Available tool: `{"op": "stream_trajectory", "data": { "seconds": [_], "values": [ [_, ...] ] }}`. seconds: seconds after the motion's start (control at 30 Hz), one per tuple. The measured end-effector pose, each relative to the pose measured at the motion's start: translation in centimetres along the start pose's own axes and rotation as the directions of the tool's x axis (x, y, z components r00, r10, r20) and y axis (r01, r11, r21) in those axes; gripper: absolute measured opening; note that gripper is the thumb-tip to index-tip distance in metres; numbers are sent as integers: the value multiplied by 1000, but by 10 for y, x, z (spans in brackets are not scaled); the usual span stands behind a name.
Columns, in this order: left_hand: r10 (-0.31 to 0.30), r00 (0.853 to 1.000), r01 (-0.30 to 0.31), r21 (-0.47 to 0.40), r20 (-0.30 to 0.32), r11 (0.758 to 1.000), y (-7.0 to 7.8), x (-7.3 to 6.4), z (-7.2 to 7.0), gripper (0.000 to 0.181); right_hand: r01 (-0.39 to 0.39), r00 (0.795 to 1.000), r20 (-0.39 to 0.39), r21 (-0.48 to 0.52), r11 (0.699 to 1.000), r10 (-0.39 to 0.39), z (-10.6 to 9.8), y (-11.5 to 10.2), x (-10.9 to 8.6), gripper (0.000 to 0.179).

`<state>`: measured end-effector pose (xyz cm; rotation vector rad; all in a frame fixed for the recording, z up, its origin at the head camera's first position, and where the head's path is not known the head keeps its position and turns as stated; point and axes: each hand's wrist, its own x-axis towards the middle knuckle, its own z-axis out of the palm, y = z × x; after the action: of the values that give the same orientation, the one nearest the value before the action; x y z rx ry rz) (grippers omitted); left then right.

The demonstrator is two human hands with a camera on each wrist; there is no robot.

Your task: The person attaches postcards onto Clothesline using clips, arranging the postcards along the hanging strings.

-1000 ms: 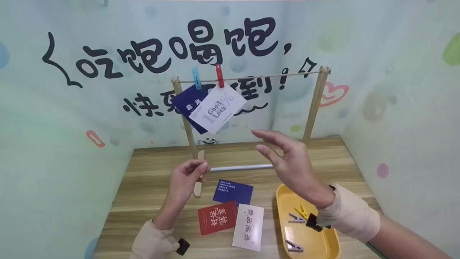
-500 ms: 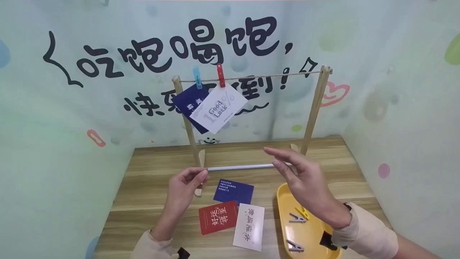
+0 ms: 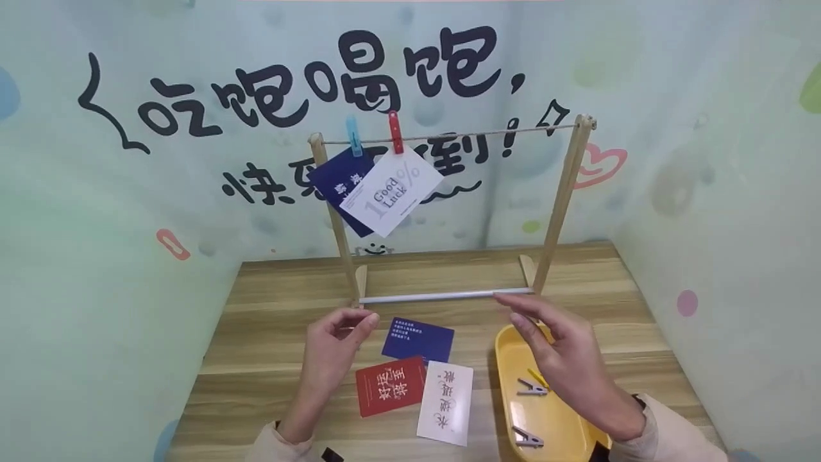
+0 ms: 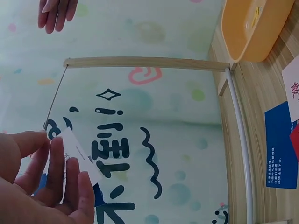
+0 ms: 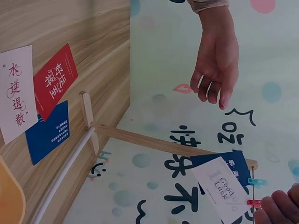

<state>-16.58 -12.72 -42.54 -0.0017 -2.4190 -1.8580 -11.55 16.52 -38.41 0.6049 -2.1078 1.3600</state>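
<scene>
1. On the wood-grain tabletop stands a pale wooden frame with two upright posts, a thin brown cord along its top and a whitish tube low between its feet. Both hands have come down lower in front of it, while the cards on the cord stay as they were; this suggests that the hung pair needs no hand now.

2. A yellow oblong tray lies in front of the frame's right post.

3. The right hand hovers over that tray, fingers extended and thumb apart, holding nothing visible.

4. The left hand hangs in front of the frame's left post, fingers loosely bent, thumb near the index finger; no object shows in it.

5. Near the frame's left post hang a dark blue card and, overlapping it, a white "Good Luck" card. In front of the frame lie a blue printed card, a red card and a white card with dark lettering.

6. A light blue clothespin and a red clothespin grip the frame's cord; two grey clothespins and a partly hidden yellow clothespin lie in the tray.
</scene>
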Motion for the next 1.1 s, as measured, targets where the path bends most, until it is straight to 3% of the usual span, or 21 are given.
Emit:
{"op": "stream_trajectory", "data": {
  "seconds": [0.27, 0.4, 0.53, 0.67, 0.8, 1.1],
  "values": [
    [45, 998, -43, 58, -34, 997, -9, -10, 6, 22, 61, 997, -46, -120, 991, -67, -4, 17, -29, 46],
    [20, 998, -15, 101, -57, 995, -13, -16, 10, 20, 62, 996, -60, -165, 984, -73, -6, 24, -41, 49],
    [29, 997, -15, 183, -73, 983, -25, -22, 17, 18, 18, 995, -92, -225, 974, -39, -9, 33, -55, 51],
    [104, 993, -88, 244, -52, 966, -34, -30, 23, 14, -39, 994, -107, -253, 967, 12, -11, 39, -68, 49],
    [142, 989, -128, 252, -38, 959, -36, -38, 27, 13, -85, 991, -119, -269, 959, 55, -14, 44, -81, 46],
    [138, 989, -109, 358, -59, 928, -52, -56, 56, 14, -192, 975, -168, -284, 940, 148, -10, 61, -107, 43]
  ]
}}
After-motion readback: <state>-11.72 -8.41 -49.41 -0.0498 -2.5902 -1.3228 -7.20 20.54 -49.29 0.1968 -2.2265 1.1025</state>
